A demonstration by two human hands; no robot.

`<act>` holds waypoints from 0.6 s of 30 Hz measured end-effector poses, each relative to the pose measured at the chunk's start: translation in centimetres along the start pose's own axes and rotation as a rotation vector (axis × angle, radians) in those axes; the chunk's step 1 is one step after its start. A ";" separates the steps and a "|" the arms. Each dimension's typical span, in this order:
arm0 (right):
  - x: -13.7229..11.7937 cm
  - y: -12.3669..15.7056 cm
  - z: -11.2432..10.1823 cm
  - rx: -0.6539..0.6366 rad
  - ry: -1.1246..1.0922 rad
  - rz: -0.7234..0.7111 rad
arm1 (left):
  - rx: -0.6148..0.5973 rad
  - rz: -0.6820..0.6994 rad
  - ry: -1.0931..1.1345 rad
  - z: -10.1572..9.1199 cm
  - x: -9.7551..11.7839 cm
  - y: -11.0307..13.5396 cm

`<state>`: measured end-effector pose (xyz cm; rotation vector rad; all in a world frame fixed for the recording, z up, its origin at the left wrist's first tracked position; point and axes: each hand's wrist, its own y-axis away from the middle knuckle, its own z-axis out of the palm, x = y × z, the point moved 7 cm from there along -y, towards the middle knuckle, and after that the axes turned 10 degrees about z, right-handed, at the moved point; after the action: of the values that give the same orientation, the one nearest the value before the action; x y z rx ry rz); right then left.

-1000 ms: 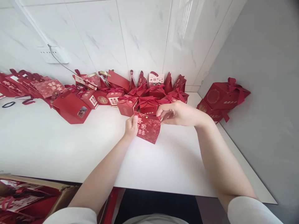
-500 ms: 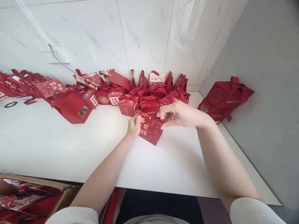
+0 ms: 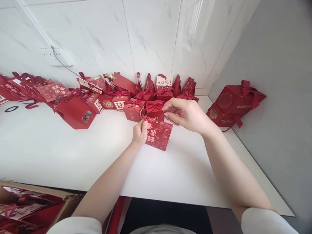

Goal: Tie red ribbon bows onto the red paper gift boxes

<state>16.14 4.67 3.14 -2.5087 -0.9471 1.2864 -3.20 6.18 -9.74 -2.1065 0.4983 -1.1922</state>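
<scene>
A red paper gift box (image 3: 161, 135) with pale Chinese characters and a small gold stud near its top edge stands at the middle of the table. My left hand (image 3: 139, 133) grips its left side, thumb on the printed face and the other fingers hidden behind. Above the box's top edge, my right hand (image 3: 186, 114) pinches a thin dark red ribbon (image 3: 161, 113) between thumb and forefinger. The ribbon's lower end runs down toward the stud. Finished-looking red boxes with bows (image 3: 134, 110) stand right behind the held box.
Several red gift boxes line the wall on the white table (image 3: 97, 159). A plain red box (image 3: 74, 112) lies tilted at left, and stacked bowed boxes (image 3: 235, 99) stand at right. A black loop (image 3: 11, 109) lies far left. An open carton (image 3: 70, 200) of red packaging sits lower left.
My right hand has moved up and slightly back from the box's right edge, drawing the ribbon above the top. The box's face now looks flatter toward me; my left hand stays put.
</scene>
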 end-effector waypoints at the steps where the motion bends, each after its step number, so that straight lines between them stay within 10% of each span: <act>1: 0.0 -0.1 0.1 0.047 -0.023 0.002 | -0.010 0.017 -0.008 0.0 0.2 0.0; 18: 0.2 -0.4 4.4 0.052 0.222 0.004 | -0.053 0.119 -0.104 0.3 1.5 0.3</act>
<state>12.66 4.47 0.49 -2.5472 -0.8466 0.9933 -2.15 5.15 -9.20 -2.1396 0.6045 -1.0066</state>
